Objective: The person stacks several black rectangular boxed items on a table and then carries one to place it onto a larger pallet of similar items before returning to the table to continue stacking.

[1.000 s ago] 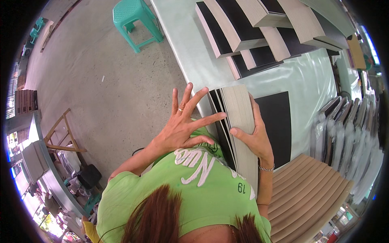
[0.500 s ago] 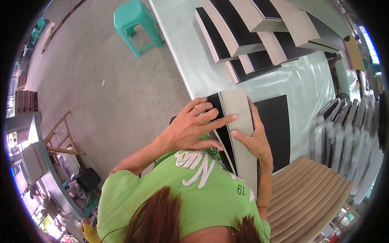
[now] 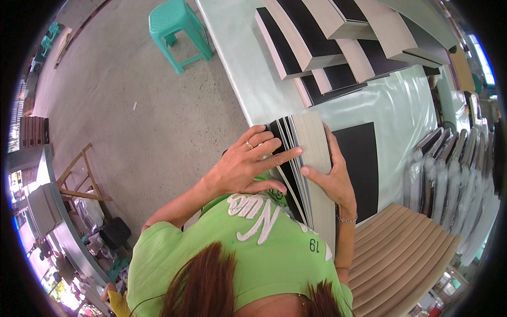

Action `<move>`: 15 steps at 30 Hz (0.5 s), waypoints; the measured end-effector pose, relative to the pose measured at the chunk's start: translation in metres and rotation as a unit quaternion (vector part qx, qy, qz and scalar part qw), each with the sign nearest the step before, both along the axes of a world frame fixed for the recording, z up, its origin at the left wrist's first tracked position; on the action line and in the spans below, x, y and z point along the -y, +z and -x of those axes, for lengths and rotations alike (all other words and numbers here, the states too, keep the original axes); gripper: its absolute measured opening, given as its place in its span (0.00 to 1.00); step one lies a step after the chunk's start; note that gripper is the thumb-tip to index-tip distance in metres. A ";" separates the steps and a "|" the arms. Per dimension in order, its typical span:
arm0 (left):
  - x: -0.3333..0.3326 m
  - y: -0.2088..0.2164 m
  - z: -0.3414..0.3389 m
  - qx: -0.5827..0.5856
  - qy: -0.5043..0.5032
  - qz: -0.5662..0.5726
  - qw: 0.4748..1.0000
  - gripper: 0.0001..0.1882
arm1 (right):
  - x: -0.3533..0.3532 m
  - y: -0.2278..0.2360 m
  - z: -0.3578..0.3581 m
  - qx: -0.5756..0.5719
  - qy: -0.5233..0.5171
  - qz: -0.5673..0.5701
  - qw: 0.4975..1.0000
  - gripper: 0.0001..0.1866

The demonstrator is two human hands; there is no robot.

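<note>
A thick stack of black-faced sheets with pale grey edges point(image 3: 311, 140) stands on its side against my body. My right hand point(image 3: 339, 182) clasps its right side, the thumb lying across the pale edges and the fingers on the outer face. On the left side my left hand point(image 3: 240, 164), with a ring on it, grips the outermost black sheets. Its index finger reaches across the edges, its other fingers curl at the far end and its thumb lies lower on the black face. Several sheets there are fanned apart with narrow gaps.
A black sheet point(image 3: 356, 158) lies on the pale covered table point(image 3: 391, 105) right of the stack. More black-and-pale stacks point(image 3: 322, 53) sit at the back. Curved brown boards point(image 3: 401, 259) lie near right, with plastic-wrapped bundles point(image 3: 449, 179) beyond. A green stool point(image 3: 177, 31) stands left of the table.
The sheets on the stack's left side have spread into several separate leaves. My left hand has shifted slightly left; my right hand keeps nearly the same place.
</note>
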State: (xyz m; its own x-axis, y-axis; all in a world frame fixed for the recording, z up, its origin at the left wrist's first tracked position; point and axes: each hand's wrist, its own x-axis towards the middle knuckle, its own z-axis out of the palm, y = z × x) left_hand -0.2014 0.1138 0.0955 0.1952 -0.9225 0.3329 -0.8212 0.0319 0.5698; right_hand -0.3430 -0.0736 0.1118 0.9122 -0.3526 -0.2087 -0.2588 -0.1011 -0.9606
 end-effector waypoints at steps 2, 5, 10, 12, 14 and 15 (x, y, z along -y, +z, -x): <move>-0.001 -0.001 0.000 0.000 0.003 0.005 1.000 0.40 | 0.000 -0.001 0.001 0.005 -0.002 0.002 1.000 0.49; -0.002 -0.004 0.001 -0.001 0.006 0.010 1.000 0.40 | 0.000 0.001 0.000 -0.002 -0.006 -0.017 1.000 0.49; -0.004 -0.006 0.001 -0.038 0.009 0.006 0.999 0.38 | 0.002 0.000 0.001 -0.003 -0.006 0.004 1.000 0.50; -0.006 -0.013 0.003 -0.033 0.037 0.032 0.998 0.39 | 0.003 0.000 0.001 -0.006 -0.005 0.010 1.000 0.50; -0.003 -0.014 0.003 -0.013 0.040 0.030 0.999 0.39 | 0.004 0.002 0.001 -0.012 0.000 0.020 1.000 0.50; 0.004 -0.012 0.001 0.006 0.028 0.013 1.000 0.39 | 0.003 0.002 0.002 -0.012 -0.002 0.017 1.000 0.50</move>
